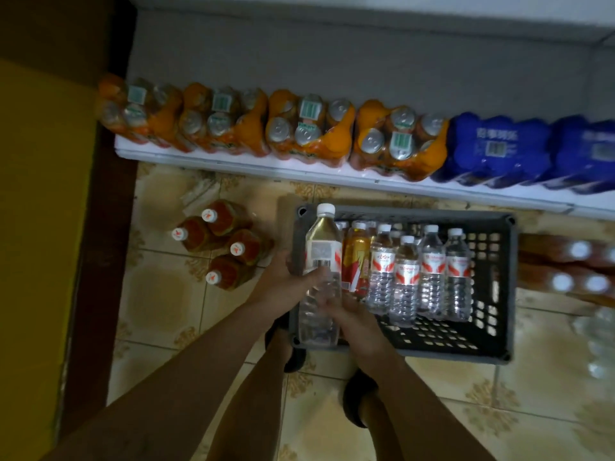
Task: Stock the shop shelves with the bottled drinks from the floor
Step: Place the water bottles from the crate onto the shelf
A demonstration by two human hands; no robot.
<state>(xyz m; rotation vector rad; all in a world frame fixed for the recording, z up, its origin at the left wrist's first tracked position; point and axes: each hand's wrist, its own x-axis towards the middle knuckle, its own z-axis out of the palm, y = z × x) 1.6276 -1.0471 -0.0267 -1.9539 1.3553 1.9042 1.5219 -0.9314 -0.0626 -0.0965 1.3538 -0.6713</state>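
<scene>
Four tea bottles (pixel 221 242): floor, left of left hand (pixel 283 277). Left hand: curled round water bottle (pixel 322 257) at label. Right hand (pixel 354 322): gripping same bottle lower down. Grey crate (pixel 416 212): beneath and right of hands, further water bottles (pixel 432 271) upright inside. Shelf (pixel 233 163): beyond hands.

Both arms are bare from the hands back to the picture's lower edge. The left hand (pixel 283 277) and right hand (pixel 352 322) are bare as well, and their fingers are blurred, so fine detail is lost. The left forearm (pixel 186 361) and right forearm (pixel 419 394) are slim and widen toward the elbows. Below the hands show two bare legs, the left leg (pixel 253 410) and right leg (pixel 376 434). Each ends in a dark, rounded shoe: the left shoe (pixel 295 357) under the left wrist, the right shoe (pixel 355 401) under the right wrist. Their make is too dim to tell.
</scene>
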